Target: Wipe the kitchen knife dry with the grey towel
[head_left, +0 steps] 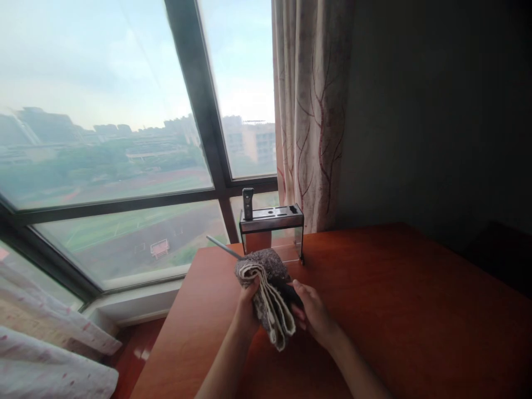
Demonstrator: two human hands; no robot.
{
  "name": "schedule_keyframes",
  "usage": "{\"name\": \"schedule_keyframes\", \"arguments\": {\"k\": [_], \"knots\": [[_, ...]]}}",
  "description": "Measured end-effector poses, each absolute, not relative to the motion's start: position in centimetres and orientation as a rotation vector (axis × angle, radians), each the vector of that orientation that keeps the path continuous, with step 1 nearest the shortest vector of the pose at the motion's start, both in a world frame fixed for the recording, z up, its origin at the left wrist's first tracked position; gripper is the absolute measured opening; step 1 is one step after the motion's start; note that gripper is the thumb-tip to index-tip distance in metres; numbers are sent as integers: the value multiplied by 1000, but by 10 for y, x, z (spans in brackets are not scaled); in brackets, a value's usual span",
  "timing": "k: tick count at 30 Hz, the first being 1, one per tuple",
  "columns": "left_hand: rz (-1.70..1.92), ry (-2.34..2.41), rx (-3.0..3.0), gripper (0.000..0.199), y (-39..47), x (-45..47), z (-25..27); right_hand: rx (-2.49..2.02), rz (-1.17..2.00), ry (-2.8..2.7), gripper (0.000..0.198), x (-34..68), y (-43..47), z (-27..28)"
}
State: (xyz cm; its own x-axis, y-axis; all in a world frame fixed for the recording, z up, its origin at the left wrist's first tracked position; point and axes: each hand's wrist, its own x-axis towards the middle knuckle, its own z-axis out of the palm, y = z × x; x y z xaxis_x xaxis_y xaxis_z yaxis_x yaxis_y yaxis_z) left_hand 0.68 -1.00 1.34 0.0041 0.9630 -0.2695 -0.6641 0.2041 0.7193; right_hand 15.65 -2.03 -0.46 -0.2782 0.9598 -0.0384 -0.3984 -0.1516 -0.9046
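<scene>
A folded grey shaggy cloth (pixel 266 263) with pale, layered edges is held above the table. My left hand (pixel 248 310) is closed on its left side, with the thumb pressed against the folds. Out past the cloth's upper left sticks a slim grey metal shaft (pixel 223 246); the cloth hides its middle. A black handle (pixel 292 293) shows at the cloth's right side, seemingly in line with the shaft. Around this handle my right hand (pixel 312 310) is closed, its fingers partly hidden.
Beyond my hands, a clear-sided stand (pixel 272 219) with a metal top stands near the far edge of the reddish wooden table (pixel 374 288). A dark handle (pixel 247 204) rises from its slot. Windows (pixel 103 111) and a patterned curtain (pixel 311 111) lie behind.
</scene>
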Motion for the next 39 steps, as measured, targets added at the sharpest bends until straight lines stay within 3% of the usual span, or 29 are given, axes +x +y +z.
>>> {"name": "schedule_keyframes", "arguments": {"k": [6, 17, 24, 33, 39], "knots": [[1296, 749, 447, 41, -10, -2, 4, -799, 1826, -917, 42, 162, -19, -1], [1369, 866, 507, 42, -6, 4, 9, -952, 1339, -1216, 50, 166, -15, -4], [1346, 809, 449, 38, -8, 7, 4, -902, 1063, -1417, 35, 170, -11, -5], [1344, 818, 346, 27, -4, -4, 17, -895, 969, -1640, 31, 175, -14, 2], [1650, 841, 290, 18, 6, -25, 29, -893, 1008, -1718, 31, 179, -17, 11]]}}
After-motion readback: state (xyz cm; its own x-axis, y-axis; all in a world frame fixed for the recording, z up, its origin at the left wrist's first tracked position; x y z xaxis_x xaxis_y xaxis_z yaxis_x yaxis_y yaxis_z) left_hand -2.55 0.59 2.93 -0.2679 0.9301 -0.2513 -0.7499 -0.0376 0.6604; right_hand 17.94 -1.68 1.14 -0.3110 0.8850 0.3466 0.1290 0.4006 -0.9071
